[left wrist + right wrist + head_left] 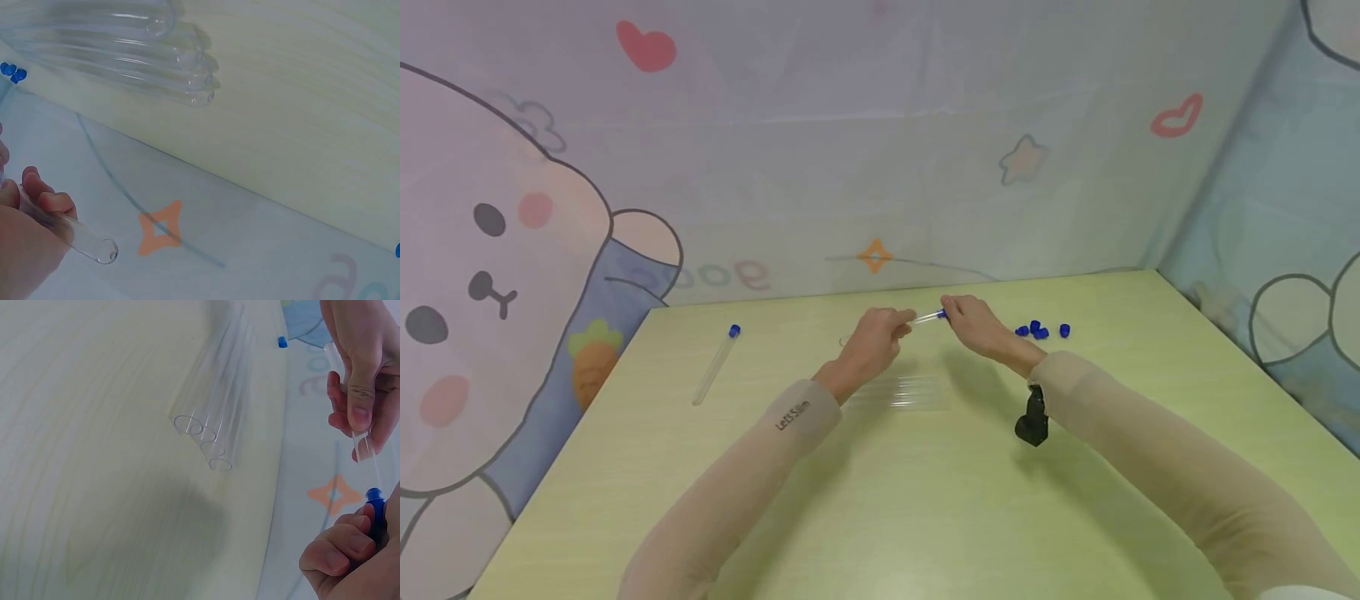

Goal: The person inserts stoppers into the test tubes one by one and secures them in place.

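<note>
My left hand (pixel 874 340) grips a clear test tube (pixel 928 317), its rounded end poking out past the fingers in the left wrist view. Opposite it, my right hand (pixel 981 325) pinches a blue cap (pixel 375 495) at the tube's mouth end. Whether the cap sits inside the mouth or just before it, I cannot tell. Both hands are raised above the table. Below them several uncapped test tubes (pixel 917 393) lie side by side, their open mouths showing in the right wrist view.
On the table's left lies another test tube (pixel 715 367) with a blue cap (pixel 734 331) on it. Several loose blue caps (pixel 1040 332) are grouped right of the right hand. A black wrist camera (pixel 1032 423) hangs under the right sleeve. A printed cloth (pixel 820 167) stands behind the table.
</note>
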